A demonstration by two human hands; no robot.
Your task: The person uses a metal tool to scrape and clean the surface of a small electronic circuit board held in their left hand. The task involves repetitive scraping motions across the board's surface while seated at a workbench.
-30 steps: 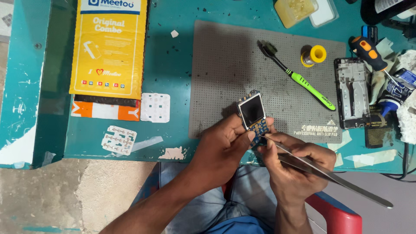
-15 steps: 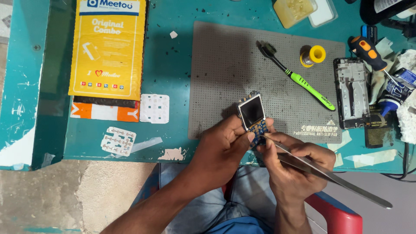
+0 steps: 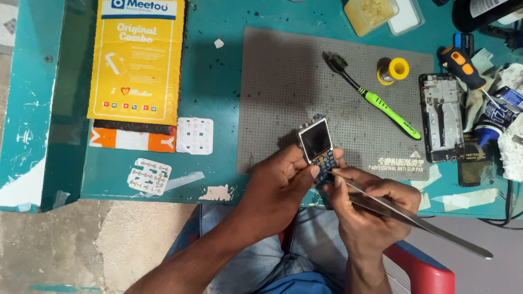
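Note:
My left hand point(image 3: 280, 185) grips a small phone circuit board point(image 3: 317, 146) with a dark screen on top and a blue keypad area below, held over the near edge of a grey anti-slip work mat point(image 3: 289, 81). My right hand point(image 3: 370, 209) holds long metal tweezers point(image 3: 414, 218), their tip touching the lower blue part of the board beside my left thumb. The tweezers' long end sticks out to the lower right past the table edge.
On the teal table point(image 3: 218, 65) lie a yellow padded envelope point(image 3: 137, 60), two white keypad sheets point(image 3: 194, 135), a green-handled brush point(image 3: 381, 106), a yellow solder spool point(image 3: 393, 71), a phone frame point(image 3: 442, 117), an orange-black screwdriver point(image 3: 463, 68) and a yellow flux tub point(image 3: 370, 13). A red chair point(image 3: 422, 267) is beneath me.

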